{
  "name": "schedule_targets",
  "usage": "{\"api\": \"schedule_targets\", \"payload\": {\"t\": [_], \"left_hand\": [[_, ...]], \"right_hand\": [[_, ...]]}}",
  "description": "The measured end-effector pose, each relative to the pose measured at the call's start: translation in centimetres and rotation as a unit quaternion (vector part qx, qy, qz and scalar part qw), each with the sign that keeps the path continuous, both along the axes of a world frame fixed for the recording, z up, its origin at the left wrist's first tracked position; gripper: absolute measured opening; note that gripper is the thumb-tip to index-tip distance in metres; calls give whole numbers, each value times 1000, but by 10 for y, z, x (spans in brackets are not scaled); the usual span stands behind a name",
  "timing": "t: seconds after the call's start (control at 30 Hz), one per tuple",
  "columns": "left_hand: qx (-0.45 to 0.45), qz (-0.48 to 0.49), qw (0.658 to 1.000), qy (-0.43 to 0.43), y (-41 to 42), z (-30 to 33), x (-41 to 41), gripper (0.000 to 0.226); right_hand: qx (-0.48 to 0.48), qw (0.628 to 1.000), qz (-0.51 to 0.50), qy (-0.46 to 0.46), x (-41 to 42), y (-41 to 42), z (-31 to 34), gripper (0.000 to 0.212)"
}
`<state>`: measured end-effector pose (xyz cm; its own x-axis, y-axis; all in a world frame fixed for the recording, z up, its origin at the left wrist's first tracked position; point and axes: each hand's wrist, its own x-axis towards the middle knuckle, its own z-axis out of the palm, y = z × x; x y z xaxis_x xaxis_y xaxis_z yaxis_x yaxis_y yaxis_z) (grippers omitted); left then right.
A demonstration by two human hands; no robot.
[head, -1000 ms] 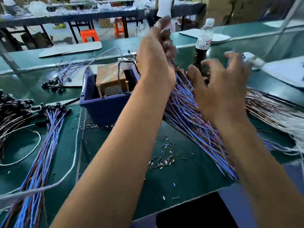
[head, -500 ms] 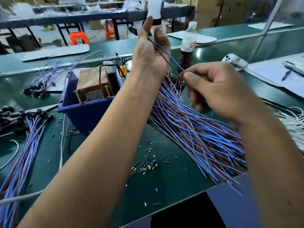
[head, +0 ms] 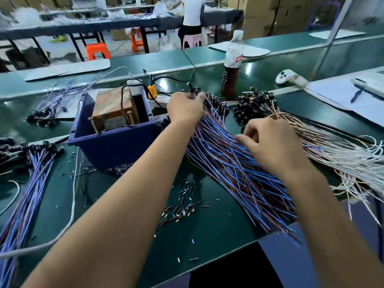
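Both hands have come down: the left hand (head: 187, 109) grasps the connector end of the wire bundle (head: 239, 173), and the right hand (head: 272, 146) pinches its wires (probably seeking the next one). The bundle reaches the near edge of the bench (head: 207, 235).

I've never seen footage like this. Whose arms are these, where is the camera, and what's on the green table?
No machine here: a person wears a camera on the head, looking down at their own bare hands. The left hand grips the plug end of a bundle of blue and brown wires; the right hand lies on those wires, fingers curled; whether it pinches one is unclear. The green table also bears a blue bin, a bottle and cut scraps.
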<state>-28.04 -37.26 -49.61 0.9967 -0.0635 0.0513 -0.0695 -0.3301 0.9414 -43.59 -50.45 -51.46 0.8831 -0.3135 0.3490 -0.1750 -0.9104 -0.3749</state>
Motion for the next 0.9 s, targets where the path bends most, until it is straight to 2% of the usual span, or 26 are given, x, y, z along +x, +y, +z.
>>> {"api": "schedule_targets", "payload": {"t": [0.07,0.1,0.2,0.27,0.4,0.53,0.6,0.7,0.77,0.9], "left_hand": [[-97,-10,993,64,0,1,-3,17],[-103,-14,992,70,2,4,-5,10],[-109,-23,993,46,15,12,-18,16],[-137,-71,987,50,35,17,-30,15],[-32,-219,971,93,101,11,-54,19],[168,-313,921,159,178,5,-70,20],[290,-286,893,192,212,1,-71,22],[422,-167,865,213,257,-4,-63,20],[474,-68,862,168,284,-4,-54,20],[515,122,849,14,319,-9,-34,25]], "right_hand": [[4,999,-21,-25,4,4,-8,30],[1,999,-29,-29,5,6,-11,29],[-7,997,-47,-59,8,11,-13,27],[7,994,-46,-102,11,21,-10,26],[58,986,13,-157,17,65,-5,28],[92,979,149,-104,22,134,-12,29],[83,973,216,-27,27,171,-20,26],[28,948,305,88,39,227,-32,19],[22,930,347,122,52,267,-36,22],[40,906,382,179,84,334,-40,19]]}}
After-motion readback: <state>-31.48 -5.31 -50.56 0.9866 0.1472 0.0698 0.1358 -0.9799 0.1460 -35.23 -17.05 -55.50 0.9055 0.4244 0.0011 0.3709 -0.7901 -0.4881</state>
